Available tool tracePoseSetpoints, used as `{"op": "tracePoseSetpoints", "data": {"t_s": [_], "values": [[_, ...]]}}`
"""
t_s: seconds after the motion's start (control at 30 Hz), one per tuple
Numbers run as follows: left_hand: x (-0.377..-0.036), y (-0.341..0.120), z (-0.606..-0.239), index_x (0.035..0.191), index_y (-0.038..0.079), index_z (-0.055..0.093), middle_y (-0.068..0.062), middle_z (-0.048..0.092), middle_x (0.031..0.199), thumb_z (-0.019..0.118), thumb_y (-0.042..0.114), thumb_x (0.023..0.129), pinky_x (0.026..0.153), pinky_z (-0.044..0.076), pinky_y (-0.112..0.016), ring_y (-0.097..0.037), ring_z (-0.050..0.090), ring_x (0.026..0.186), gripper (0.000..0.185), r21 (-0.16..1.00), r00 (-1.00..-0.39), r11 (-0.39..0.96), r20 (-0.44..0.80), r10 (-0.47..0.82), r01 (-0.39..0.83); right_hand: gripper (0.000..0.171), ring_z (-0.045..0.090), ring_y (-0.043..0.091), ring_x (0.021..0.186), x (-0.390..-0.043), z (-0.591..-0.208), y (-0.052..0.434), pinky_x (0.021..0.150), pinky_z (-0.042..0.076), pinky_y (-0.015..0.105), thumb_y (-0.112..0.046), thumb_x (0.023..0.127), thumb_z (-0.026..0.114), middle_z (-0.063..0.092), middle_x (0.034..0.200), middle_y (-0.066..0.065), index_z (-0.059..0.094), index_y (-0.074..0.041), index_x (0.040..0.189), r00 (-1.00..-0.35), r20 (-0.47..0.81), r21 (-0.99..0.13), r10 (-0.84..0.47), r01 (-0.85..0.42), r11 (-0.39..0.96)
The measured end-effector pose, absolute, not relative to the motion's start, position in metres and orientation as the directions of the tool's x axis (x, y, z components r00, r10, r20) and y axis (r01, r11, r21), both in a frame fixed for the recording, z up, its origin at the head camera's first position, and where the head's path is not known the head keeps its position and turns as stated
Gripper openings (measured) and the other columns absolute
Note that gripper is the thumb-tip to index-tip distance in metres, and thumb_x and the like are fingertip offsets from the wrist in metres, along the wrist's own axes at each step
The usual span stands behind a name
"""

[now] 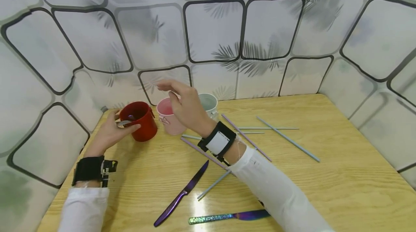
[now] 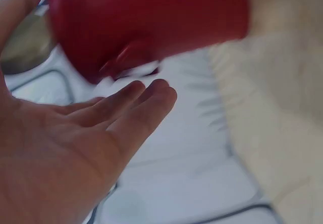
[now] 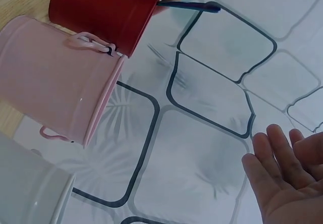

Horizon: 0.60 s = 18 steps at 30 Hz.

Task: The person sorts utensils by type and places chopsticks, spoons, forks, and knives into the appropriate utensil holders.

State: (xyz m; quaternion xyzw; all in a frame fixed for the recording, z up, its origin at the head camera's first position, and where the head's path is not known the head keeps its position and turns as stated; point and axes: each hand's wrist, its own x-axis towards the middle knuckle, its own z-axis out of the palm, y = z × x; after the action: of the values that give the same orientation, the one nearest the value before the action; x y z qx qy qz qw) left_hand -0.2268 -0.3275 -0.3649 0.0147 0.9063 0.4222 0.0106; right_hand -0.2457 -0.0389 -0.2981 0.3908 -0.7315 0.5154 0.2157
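My left hand is at the left side of a red bucket, its thumb against the outside near the rim. In the left wrist view its other fingers lie fairly straight. A spoon's bowl pokes over the rim between thumb and fingers; whether the hand bears on it is unclear. A blue-purple utensil handle sticks out of the same bucket. My right hand hovers before a pink bucket, fingers loosely bent, nothing in them. Behind its wrist stands a pale grey-green bucket.
A purple knife and a rainbow-coloured knife lie on the wooden table at the front. Several thin straws, including a lilac one and a blue one, lie scattered to the right. A patterned wall covering encloses the table.
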Motion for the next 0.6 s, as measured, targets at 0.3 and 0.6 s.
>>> {"op": "tracePoseSetpoints", "data": {"t_s": [0.3,0.6], "values": [[-0.199,-0.324,-0.315,0.164,0.006,-0.008,-0.029,0.012,0.168,0.071,0.056,0.092,0.107,0.029,-0.078,-0.055,0.021,0.148,0.119,0.659,-1.000,0.752,0.016,-0.009,0.004,0.036,0.065,0.013,0.119,-0.241,-0.303,-0.023,0.102,0.048,0.022,0.010,0.098,0.048,0.073,0.121,0.010,0.068,-0.001,0.125,-0.624,0.698,-0.592,-0.352,-0.779,0.206],[-0.193,-0.260,-0.314,0.161,0.004,0.031,-0.022,0.040,0.160,0.074,0.018,0.097,0.113,0.036,-0.065,-0.045,0.039,0.145,0.079,0.648,-0.893,0.685,0.450,0.011,0.335,0.031,0.064,0.016,0.121,-0.232,-0.305,-0.006,0.102,0.049,0.026,0.008,0.100,0.055,0.072,0.122,0.010,0.068,-0.001,0.126,-0.616,0.699,-0.573,-0.364,-0.786,0.231]]}}
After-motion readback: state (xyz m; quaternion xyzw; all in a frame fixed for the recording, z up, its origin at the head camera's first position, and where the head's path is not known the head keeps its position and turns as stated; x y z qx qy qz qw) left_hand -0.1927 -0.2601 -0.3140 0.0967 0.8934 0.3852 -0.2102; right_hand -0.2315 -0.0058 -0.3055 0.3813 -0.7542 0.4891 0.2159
